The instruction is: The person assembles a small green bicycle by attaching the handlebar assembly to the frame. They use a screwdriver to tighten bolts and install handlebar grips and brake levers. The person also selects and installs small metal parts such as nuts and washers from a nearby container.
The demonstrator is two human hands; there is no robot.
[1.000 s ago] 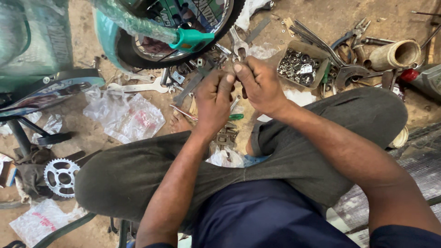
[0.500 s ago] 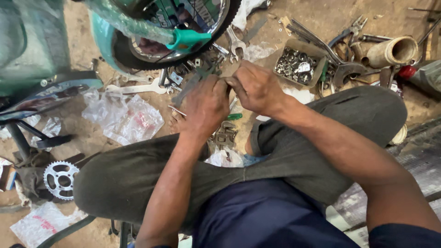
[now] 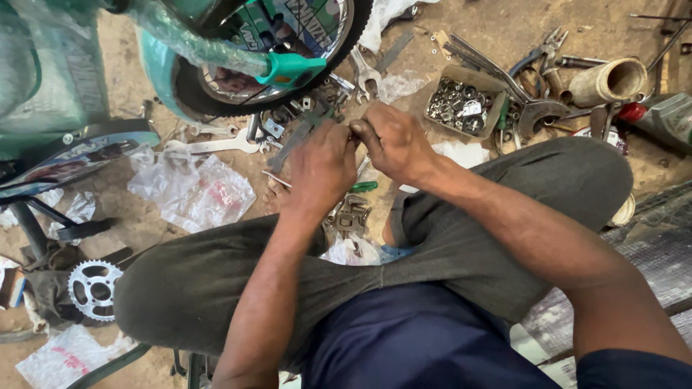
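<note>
At frame centre, the left hand (image 3: 321,169) and right hand (image 3: 393,140) are pinching together around a small part, too hidden to identify. Beyond them, wrenches (image 3: 367,72) and a bicycle wheel (image 3: 216,94) are lying upper left.

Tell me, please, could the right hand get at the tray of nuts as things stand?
Probably yes. The right hand is pinching a small part together with the left hand, so it would have to let go first. The tray of nuts lies open on the ground just beyond it, with nothing between them.
</note>
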